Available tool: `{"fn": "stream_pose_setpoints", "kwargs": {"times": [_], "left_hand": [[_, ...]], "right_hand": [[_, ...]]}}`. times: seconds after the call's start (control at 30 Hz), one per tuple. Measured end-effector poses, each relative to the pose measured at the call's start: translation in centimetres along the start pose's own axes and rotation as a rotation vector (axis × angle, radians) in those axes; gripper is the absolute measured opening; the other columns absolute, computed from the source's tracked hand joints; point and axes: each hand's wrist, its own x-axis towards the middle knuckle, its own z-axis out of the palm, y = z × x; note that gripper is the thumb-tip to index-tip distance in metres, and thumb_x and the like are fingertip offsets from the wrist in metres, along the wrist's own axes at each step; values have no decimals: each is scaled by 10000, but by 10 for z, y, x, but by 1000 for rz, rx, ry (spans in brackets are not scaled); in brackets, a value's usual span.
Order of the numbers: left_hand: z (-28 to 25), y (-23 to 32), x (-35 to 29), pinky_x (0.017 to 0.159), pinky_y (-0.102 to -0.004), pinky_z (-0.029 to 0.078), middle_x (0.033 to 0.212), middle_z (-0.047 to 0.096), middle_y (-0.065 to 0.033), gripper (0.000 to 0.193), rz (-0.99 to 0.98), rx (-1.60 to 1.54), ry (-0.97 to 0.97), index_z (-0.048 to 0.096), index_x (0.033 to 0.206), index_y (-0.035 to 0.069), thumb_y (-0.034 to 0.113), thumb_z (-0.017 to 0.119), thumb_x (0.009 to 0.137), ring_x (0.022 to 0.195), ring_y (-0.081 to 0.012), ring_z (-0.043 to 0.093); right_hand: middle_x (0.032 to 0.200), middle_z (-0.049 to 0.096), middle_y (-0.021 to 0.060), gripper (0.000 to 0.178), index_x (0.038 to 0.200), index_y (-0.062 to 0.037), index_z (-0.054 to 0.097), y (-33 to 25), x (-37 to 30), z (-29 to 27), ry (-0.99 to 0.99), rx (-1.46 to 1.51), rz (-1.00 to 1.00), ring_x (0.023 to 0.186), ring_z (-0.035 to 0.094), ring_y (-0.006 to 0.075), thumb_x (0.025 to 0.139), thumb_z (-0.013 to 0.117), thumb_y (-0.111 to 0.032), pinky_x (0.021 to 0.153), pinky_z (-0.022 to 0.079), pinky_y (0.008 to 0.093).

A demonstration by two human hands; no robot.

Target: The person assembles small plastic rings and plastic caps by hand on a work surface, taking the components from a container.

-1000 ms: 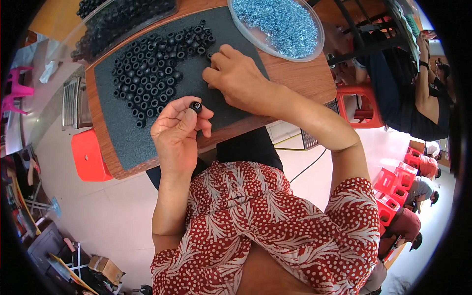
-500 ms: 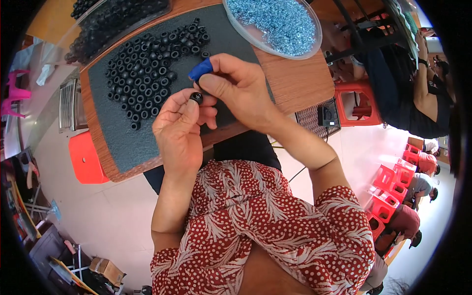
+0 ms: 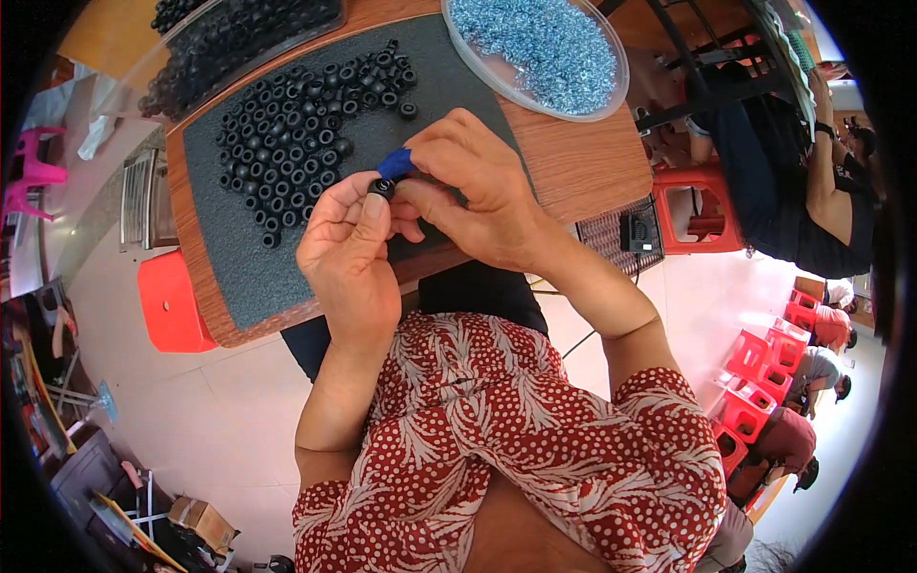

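Between thumb and fingers, my left hand (image 3: 351, 244) grips a small black ring-shaped part (image 3: 381, 188), its open end turned up. My right hand (image 3: 478, 186) is bent in close, with a blue cover (image 3: 394, 163) on its index fingertip. That fingertip is at the ring's upper edge, and the thumb lies beside it. Whatever is pinched between those right fingers, if anything, is too small or hidden to make out. Just beyond my hands, many more black ring-shaped parts (image 3: 287, 153) are spread over a dark grey mat (image 3: 250, 277).
A round clear tub (image 3: 623, 81) of tiny shiny bluish pieces stands at the table's far right. A clear bin (image 3: 124, 105) of black parts is at the far left. Red stools (image 3: 177, 304) flank the wooden table (image 3: 583, 172). Another person's arm (image 3: 823, 181) shows at right.
My right hand has come down and closer to my left, its blue-covered fingertip now at the black ring-shaped part. My left hand keeps its grip. The view has shifted slightly.
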Motion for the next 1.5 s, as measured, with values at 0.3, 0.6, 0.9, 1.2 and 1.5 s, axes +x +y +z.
{"fn": "stream_pose_setpoints", "kwargs": {"times": [0.3,0.6,0.9,1.2,1.5], "left_hand": [[1,6,0,624,-274,494,881,626,-127,192,87,13,-24,536,1029,-72,49,554,881,717,-175,611],[0,8,0,618,-276,492,928,634,-144,211,-59,-34,-72,525,1057,-74,48,550,886,734,-169,621],[1,6,-3,606,-277,495,912,628,-137,219,-47,-18,-48,527,1064,-78,38,556,881,719,-174,624],[4,8,-4,609,-275,496,872,626,-139,221,-128,-50,-65,524,1070,-74,49,548,888,722,-176,619],[2,11,0,612,-278,497,881,634,-167,272,-237,-22,-113,516,1127,-76,72,524,900,714,-181,614]], "right_hand": [[738,543,90,165,788,10,556,-11,5,-6,-6,28,97,714,518,246,673,673,6,610,435,344],[870,633,70,125,907,27,602,-8,-6,-1,100,918,569,750,610,112,790,616,68,675,506,236],[938,613,132,128,918,50,598,-11,-8,2,120,911,463,725,614,157,795,596,87,665,519,266],[903,589,105,132,885,48,624,-5,-11,0,121,715,407,710,597,129,767,606,104,627,505,236],[832,616,67,165,843,15,679,-3,-9,-2,147,670,395,766,572,109,718,638,113,636,511,210]]}}
